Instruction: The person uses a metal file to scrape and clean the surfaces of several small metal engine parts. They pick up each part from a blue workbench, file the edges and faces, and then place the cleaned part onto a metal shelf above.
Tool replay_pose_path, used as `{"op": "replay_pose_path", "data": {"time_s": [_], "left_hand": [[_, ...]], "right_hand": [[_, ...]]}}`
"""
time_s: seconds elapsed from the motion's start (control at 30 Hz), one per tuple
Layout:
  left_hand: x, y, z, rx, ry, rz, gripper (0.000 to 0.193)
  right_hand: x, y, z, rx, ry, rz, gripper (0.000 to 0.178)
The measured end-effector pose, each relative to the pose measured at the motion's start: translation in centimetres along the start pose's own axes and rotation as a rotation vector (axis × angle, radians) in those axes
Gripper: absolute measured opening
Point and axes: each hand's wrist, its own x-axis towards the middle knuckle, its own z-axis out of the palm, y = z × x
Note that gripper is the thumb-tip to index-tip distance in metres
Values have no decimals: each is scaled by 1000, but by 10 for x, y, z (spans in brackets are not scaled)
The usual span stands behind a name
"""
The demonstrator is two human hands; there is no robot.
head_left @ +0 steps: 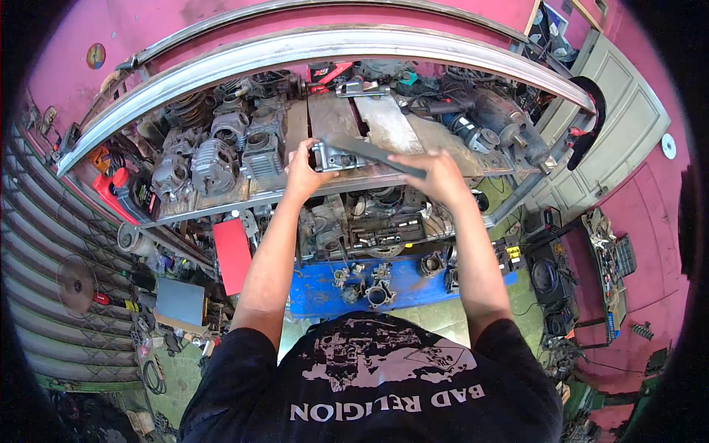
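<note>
On the front of the metal workbench [399, 131], my left hand [303, 173] grips the left end of a silver cast-metal engine part [341, 159]. Its fingers wrap round that end and hold the part down near the bench's front edge. My right hand [437, 177] is closed round the right end of a long, flat dark-grey bar [378, 153]. The bar slants up to the left and lies across the top of the engine part, covering some of it. Motion blurs the bar's far end, so its surface and exact kind cannot be made out.
Several engine cylinders and casings [216, 159] crowd the bench's left side, beside a red and black bottle [133, 193]. Motor-like parts [473, 133] lie to the right. A metal rail [332, 43] arches behind. Below, carburetor-like parts [378, 294] stand on a blue bench [317, 284].
</note>
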Motion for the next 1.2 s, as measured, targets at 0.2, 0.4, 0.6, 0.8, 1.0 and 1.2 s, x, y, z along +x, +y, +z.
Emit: {"op": "replay_pose_path", "data": {"time_s": [0.2,0.4,0.6,0.8,1.0,1.2], "left_hand": [[5,-3,-7,21,-42,-31,96],[6,5,-11,107,-73,-36,94],[10,6,-18,128,-119,-60,94],[9,-11,-7,73,-41,-1,94],[3,32,-23,239,-9,111,80],[10,78,-20,329,-28,200,75]], "right_hand": [[50,25,-33,-58,-206,-50,54],[53,12,-23,53,-198,-25,48],[36,22,-31,23,-228,59,51],[13,-14,17,274,2,124,43],[-33,-25,52,40,276,128,52],[-52,-61,70,307,398,379,54]]}}
